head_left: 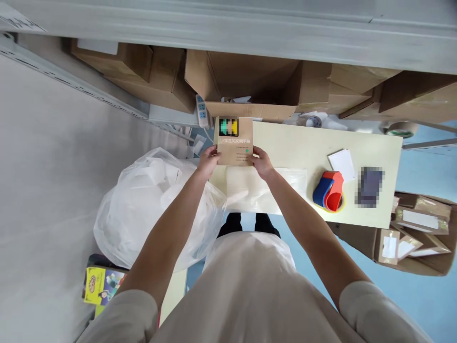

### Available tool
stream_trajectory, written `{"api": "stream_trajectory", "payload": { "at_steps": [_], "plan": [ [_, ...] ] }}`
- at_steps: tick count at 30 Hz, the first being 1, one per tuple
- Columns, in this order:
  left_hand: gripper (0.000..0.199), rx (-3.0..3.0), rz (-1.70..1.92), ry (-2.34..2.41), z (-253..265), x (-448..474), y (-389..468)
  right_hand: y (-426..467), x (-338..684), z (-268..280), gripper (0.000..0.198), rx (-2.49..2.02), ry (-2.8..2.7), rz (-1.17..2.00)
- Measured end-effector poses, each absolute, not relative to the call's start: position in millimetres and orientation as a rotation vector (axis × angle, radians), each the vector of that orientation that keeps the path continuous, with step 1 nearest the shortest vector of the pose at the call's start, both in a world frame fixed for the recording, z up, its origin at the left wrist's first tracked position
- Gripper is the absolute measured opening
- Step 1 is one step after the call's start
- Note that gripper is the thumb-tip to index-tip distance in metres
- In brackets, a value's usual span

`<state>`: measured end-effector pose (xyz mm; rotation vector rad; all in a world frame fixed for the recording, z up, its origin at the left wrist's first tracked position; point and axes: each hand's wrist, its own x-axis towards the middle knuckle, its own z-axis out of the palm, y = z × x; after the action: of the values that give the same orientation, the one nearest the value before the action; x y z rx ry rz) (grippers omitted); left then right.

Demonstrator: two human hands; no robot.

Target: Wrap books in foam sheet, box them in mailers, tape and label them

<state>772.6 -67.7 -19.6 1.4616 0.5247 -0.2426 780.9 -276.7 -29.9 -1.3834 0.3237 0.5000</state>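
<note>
A tan book [233, 150] with Chinese print and a coloured picture on its cover is held up over the table. My left hand [209, 162] grips its lower left edge, thumb on the cover. At the lower right edge, my right hand [262, 163] pinches it the same way. Below the book a translucent plastic bag [250, 190] lies flat along the table's front edge. Farther right on the pale yellow table [285, 143] is a red and blue tape dispenser [330, 193].
White paper slips [342, 164] and a blurred dark object [370, 187] lie at the table's right. Behind it stands an open cardboard box [253, 111] beside a power strip [201, 112]. A big bag of white packing material [143, 209] is at left. Parcels [417, 219] fill a carton at right.
</note>
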Motion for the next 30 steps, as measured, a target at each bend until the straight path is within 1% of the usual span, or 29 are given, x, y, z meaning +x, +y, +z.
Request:
{"api": "stream_trajectory", "payload": {
  "at_steps": [5, 10, 14, 18, 30],
  "plan": [
    [0.04, 1.623, -0.269, 0.494, 11, 738, -92, -311, 739, 1, 0.05, -1.474, 0.296, 0.396],
    [0.031, 1.776, -0.393, 0.366, 10, 685, -149, -372, 669, 11, 0.05, -1.65, 0.397, 0.317],
    [0.021, 1.801, -0.556, 0.343, -5, 648, -200, -417, 619, -1, 0.054, -1.726, 0.509, 0.321],
    [0.017, 1.806, -0.62, 0.352, -18, 629, -235, -446, 593, -19, 0.054, -1.766, 0.546, 0.324],
    [0.025, 1.982, -0.686, 0.348, -42, 620, -273, -473, 598, -53, 0.043, -2.066, 0.468, 0.278]
  ]
}}
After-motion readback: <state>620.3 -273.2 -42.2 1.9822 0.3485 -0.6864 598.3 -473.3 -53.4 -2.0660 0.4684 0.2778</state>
